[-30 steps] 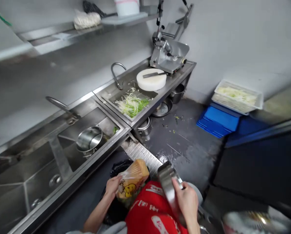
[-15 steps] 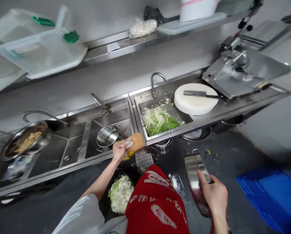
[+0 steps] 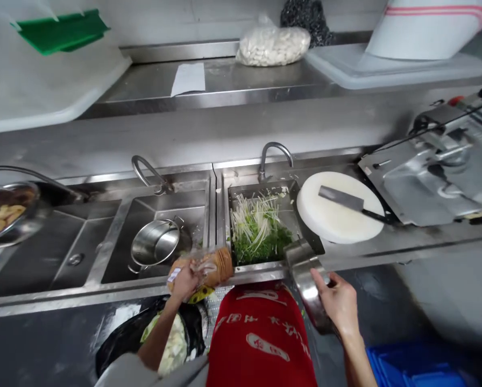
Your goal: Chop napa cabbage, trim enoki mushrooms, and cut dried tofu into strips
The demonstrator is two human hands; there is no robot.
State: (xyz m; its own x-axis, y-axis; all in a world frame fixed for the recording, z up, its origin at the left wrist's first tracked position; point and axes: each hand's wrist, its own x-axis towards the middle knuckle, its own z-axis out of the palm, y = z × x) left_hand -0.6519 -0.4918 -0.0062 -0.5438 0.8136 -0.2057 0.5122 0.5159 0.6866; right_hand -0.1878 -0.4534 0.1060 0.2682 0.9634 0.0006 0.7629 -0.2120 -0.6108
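My left hand (image 3: 185,281) is closed on a clear plastic bag of orange-brown round slices (image 3: 219,267), held over the front rim of the sinks. With its fingers gripping the side handle, my right hand (image 3: 338,301) holds a steel pot (image 3: 306,285) tilted on its side, near the front right corner of the right sink. Enoki mushrooms (image 3: 255,217) and chopped greens (image 3: 271,244) lie in that sink. An empty two-handled steel pot (image 3: 155,243) stands in the middle sink, just behind my left hand.
A cleaver (image 3: 341,198) rests on a round white board (image 3: 333,223), with a slicer (image 3: 446,172) to its right. Taps rise behind the sinks. Below stand a bin of cabbage (image 3: 174,344) and blue crates (image 3: 414,368). A shelf (image 3: 220,80) runs overhead.
The view has moved closer to the sinks. My right hand has brought the tilted pot up to the right sink's front edge. My left hand still holds the bag near the rim.
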